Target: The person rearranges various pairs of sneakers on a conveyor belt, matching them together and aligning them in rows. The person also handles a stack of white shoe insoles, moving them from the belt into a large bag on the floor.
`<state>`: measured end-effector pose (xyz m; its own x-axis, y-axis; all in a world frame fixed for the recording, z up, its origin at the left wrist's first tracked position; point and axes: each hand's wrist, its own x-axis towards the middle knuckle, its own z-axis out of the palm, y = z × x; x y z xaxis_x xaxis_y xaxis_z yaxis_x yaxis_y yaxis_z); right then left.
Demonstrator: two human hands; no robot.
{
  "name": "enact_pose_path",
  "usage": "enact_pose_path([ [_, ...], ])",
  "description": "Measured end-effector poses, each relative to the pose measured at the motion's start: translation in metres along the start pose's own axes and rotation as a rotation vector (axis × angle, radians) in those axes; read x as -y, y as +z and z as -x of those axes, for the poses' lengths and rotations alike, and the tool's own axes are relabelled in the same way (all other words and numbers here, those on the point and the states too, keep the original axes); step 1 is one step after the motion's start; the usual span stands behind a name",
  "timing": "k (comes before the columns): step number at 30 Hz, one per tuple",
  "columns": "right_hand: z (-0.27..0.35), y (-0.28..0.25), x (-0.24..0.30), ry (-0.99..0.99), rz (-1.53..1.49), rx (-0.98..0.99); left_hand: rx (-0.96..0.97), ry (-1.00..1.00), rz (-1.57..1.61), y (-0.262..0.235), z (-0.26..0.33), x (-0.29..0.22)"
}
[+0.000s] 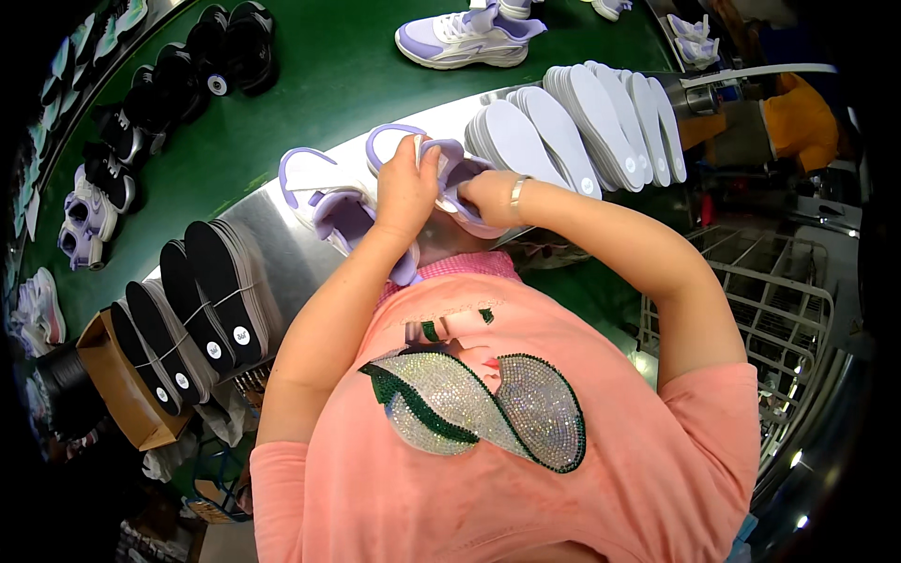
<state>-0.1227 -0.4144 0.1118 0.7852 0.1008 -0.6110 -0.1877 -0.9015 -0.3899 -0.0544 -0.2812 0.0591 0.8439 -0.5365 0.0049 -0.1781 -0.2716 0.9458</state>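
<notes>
A white and lilac sneaker (462,174) is in front of my chest at the edge of the worktop, its opening toward me. My left hand (408,190) is closed on the tongue side of its opening, thumb up. My right hand (492,198), with a band on the wrist, reaches into the same opening. Its fingers are hidden inside the shoe, so whether it holds anything does not show. A second white and lilac sneaker (324,188) lies just left, partly behind my left forearm.
Stacks of white insoles (511,141) stand right of my hands. Bundled black insoles (221,286) stand at left beside a cardboard box (127,399). Black shoes (174,83) and another lilac sneaker (460,39) sit on the green surface (324,70). A wire rack (760,328) is at right.
</notes>
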Motion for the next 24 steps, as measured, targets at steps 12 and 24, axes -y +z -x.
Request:
enact_pose_path([
  [12, 0.017, 0.018, -0.02, -0.28, 0.354, 0.085, -0.025, 0.072, -0.013, 0.002, -0.002, -0.001],
  [24, 0.023, 0.015, -0.02, -0.156, 0.374, 0.063, 0.047, 0.114, 0.026, 0.0, 0.005, -0.003],
])
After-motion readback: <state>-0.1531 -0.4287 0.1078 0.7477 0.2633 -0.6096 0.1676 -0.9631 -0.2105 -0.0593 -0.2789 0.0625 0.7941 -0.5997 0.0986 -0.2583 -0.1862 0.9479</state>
